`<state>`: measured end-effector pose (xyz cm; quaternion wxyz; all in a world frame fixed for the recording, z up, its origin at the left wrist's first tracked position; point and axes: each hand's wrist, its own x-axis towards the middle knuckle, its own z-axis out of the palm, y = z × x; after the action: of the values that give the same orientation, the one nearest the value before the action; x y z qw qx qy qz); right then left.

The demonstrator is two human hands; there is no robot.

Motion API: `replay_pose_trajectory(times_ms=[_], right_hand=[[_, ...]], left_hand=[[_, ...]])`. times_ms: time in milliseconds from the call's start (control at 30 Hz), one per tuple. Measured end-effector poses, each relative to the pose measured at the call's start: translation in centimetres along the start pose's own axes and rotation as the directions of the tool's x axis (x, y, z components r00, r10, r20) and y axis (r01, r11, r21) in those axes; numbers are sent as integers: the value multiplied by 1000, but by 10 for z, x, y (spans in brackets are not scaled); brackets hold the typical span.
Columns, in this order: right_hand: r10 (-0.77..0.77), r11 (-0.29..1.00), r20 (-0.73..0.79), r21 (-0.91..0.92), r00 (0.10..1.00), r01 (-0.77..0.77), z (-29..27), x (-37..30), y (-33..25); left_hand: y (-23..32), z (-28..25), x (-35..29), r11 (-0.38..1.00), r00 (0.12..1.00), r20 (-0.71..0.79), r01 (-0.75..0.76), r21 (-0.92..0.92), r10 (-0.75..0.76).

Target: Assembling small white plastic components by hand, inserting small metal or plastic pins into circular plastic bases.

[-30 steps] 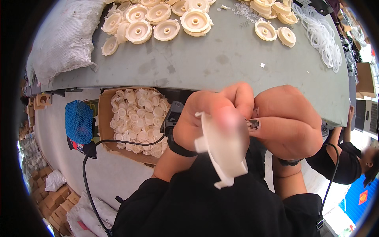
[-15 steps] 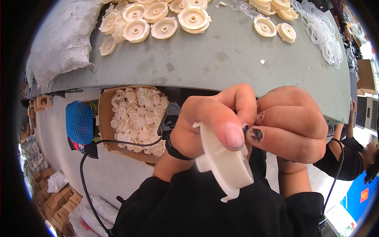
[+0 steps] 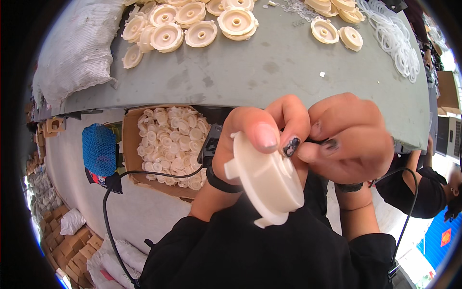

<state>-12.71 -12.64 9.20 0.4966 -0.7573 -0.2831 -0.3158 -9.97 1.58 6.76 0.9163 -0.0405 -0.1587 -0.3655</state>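
My left hand [image 3: 243,125] grips a cream plastic round part [image 3: 272,180], with the thumb over its upper edge. The part is tilted, its thick side wall and small tabs showing in front of my dark shirt. Close beside it, my right hand [image 3: 353,139] is closed, thumb and fingertips pressed together near the left fingertips. Whatever the right fingers may pinch is hidden, and that hand is slightly blurred.
A grey-green table [image 3: 250,79] carries cream plastic wheels [image 3: 201,33], clear rings [image 3: 392,38] and a white woven sack [image 3: 79,53]. Below stands a cardboard box [image 3: 131,137] of small white caps [image 3: 171,144]. A cable [image 3: 108,226] hangs at left; another person [image 3: 409,188] is at right.
Both hands have risen a little. The round part has moved up and turned, showing more of its side wall. The right fingertips have shifted slightly and curled closer together.
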Motion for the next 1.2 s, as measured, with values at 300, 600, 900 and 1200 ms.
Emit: replay_pose_trajectory(times_ms=[300, 600, 900, 1200], right_hand=[[665, 564, -171, 753, 727, -339, 5, -32, -9], [347, 865, -16, 392, 938, -313, -7, -26, -20], [90, 900, 14, 426, 996, -87, -15, -23, -18], [10, 856, 56, 516, 998, -38, -25, -29, -12]], left_hand=[[34, -10, 4, 552, 937, 345, -256, 794, -61], [51, 22, 8, 9, 801, 474, -506, 862, -366], [23, 18, 0, 127, 792, 596, -582, 803, -131], [20, 20, 0, 158, 820, 537, -514, 843, -200]])
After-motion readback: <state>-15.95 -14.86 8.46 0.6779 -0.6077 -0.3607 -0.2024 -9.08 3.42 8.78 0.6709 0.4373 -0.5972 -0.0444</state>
